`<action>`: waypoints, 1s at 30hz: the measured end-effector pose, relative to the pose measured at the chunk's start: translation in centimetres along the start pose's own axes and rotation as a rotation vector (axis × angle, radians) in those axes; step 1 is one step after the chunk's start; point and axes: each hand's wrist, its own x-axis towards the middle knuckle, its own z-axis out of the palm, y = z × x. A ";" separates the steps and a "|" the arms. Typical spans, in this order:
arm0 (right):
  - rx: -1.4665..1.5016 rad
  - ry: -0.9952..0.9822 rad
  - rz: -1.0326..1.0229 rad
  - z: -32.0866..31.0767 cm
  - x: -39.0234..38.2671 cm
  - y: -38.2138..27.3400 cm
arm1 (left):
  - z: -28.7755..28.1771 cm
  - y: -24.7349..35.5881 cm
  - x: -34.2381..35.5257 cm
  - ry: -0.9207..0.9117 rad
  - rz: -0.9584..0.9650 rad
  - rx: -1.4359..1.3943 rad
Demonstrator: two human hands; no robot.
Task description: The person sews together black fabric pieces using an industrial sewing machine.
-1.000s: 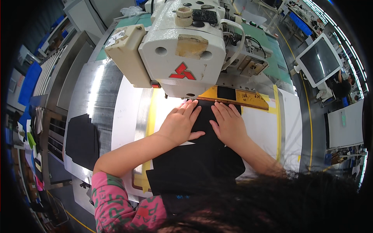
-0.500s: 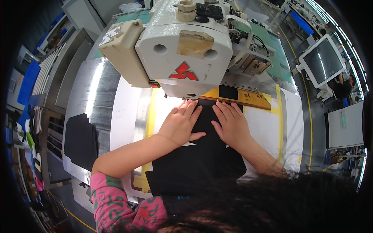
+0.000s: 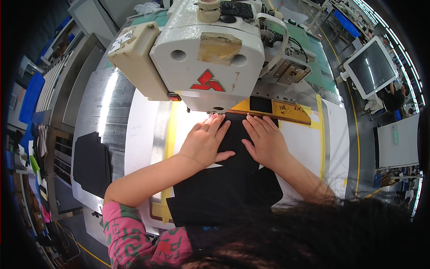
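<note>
A black fabric piece lies flat under a white sewing machine head. My left hand rests on its left side, fingers stretched toward the machine and thumb out to the right. On the right side, my right hand lies flat with its fingers extended beside the fabric's far end. Both hands press from above and grip nothing. Just beyond the fingertips runs a yellow clamp plate with a dark rectangular window. The fabric's far edge at the clamp is partly hidden by my fingers and the machine head.
A stack of black fabric pieces lies on the metal table at left. White sheets with yellow tape cover the work surface. A monitor stands at far right, and a grey cabinet is on the left.
The whole view has shifted slightly, so the machine appears a little further left and up. Both hands keep their places on the black fabric.
</note>
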 end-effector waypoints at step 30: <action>0.088 0.055 -0.107 0.0 -1.0 1.7 | -1.8 1.4 0.7 -0.046 -0.098 0.003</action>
